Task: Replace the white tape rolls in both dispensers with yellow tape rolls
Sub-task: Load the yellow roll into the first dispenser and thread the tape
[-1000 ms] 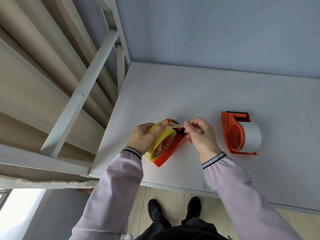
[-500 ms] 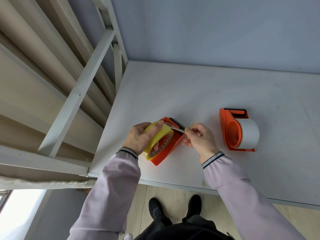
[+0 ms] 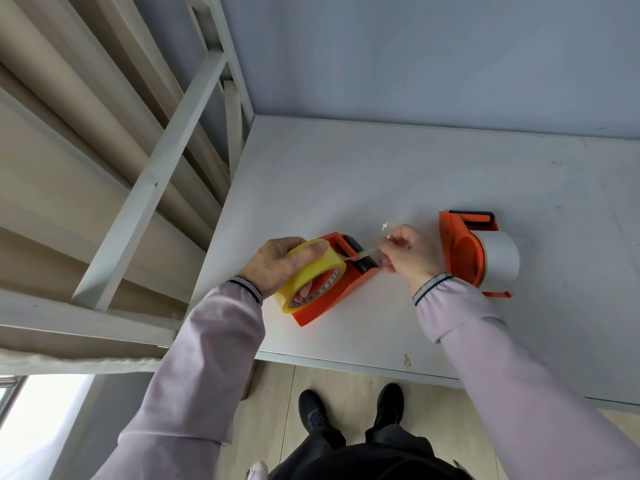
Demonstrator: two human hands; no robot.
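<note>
Right hand point(image 3: 407, 256) lifted tape end from left-held yellow roll point(image 3: 308, 275).

The left hand point(image 3: 277, 265) is curled around the roll point(image 3: 304, 277), thumb lying flat across its top and fingertips showing through the core. The right hand point(image 3: 410, 256) is closed in a pinch on the tape end point(image 3: 369, 251), knuckles up, wrist bent back. Both forearms reach forward in pale sleeves.

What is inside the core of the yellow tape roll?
Fingers of the left hand show through the hole of the yellow tape roll, against its printed core. The orange dispenser lies beneath; whether its hub is seated is hidden.
</note>
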